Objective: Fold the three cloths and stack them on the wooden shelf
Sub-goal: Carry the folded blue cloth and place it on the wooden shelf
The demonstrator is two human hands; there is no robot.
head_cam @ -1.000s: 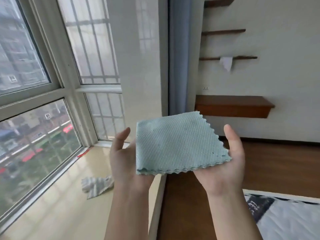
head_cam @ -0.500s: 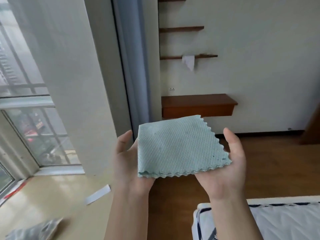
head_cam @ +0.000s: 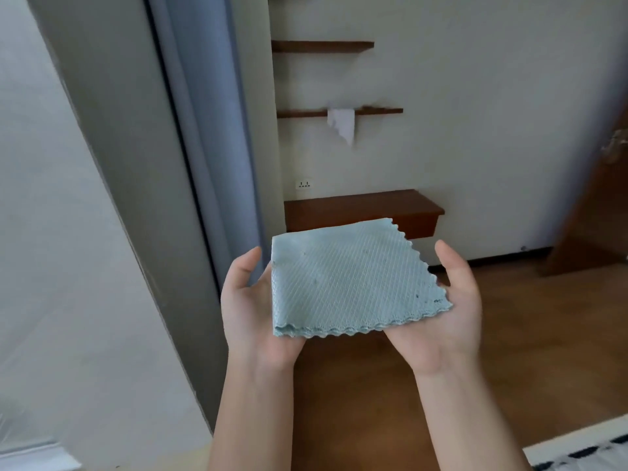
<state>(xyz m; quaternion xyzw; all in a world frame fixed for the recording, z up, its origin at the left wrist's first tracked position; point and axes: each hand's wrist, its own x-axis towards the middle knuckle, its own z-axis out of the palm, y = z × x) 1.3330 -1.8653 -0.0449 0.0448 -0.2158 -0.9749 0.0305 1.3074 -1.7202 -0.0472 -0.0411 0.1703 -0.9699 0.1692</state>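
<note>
I carry a folded, pale blue-green square cloth with scalloped edges [head_cam: 350,280] on both upturned palms, in front of and just below the thick dark brown wooden wall shelf [head_cam: 360,205]. My left hand [head_cam: 248,307] lies under the cloth's folded left edge, my right hand [head_cam: 452,321] under its pointed right corner. Both thumbs stand up straight, clear of the fabric, so neither hand pinches it; the cloth simply rests on me. My fingers are hidden beneath it, and I cannot tell how they lie.

Above the thick shelf, a small white cloth [head_cam: 341,122] hangs over the front edge of a thin dark wooden shelf [head_cam: 377,111], one corner pointing down. A second thin wooden shelf [head_cam: 323,46] sits higher still. A white wall socket [head_cam: 304,184] is just above the thick shelf's left end. A grey-blue curtain [head_cam: 210,130] hangs to the left of the thick shelf. Below the thick shelf spreads brown wooden floor [head_cam: 509,334], and well below and to its right shows a corner of white bedding with dark stripes [head_cam: 594,447].
</note>
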